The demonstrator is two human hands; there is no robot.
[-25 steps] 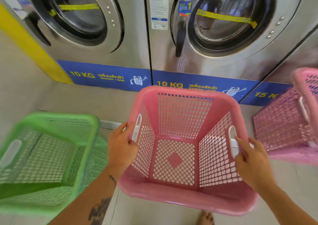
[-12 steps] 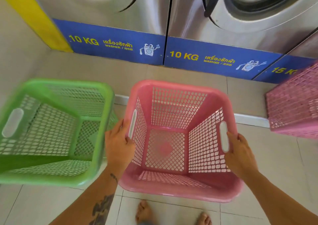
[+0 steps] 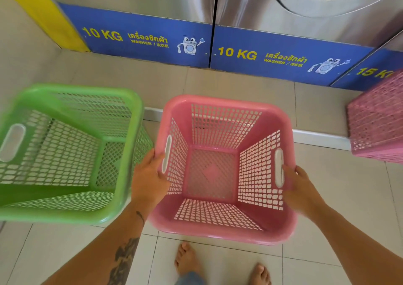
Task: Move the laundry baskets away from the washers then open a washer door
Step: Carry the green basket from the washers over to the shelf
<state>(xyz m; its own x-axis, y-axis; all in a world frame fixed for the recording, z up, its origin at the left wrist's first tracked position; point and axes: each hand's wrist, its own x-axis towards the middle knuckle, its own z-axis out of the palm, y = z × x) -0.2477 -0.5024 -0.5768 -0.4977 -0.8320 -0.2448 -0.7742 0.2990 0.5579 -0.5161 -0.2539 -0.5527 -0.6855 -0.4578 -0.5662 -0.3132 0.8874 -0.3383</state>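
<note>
A green basket (image 3: 65, 154) of latticed plastic stands on the tiled floor (image 3: 239, 88) at the left. Just beside it, the left hand (image 3: 148, 178) is closed around the left handle slot of the pink basket (image 3: 220, 234), an empty square tub with mesh walls. The right hand (image 3: 298, 188) clasps its right rim at the opposite slot. Beyond, two steel washers (image 3: 250, 5) carry blue 10 KG panels. Another pink basket (image 3: 377, 119) stands at the far right.
</note>
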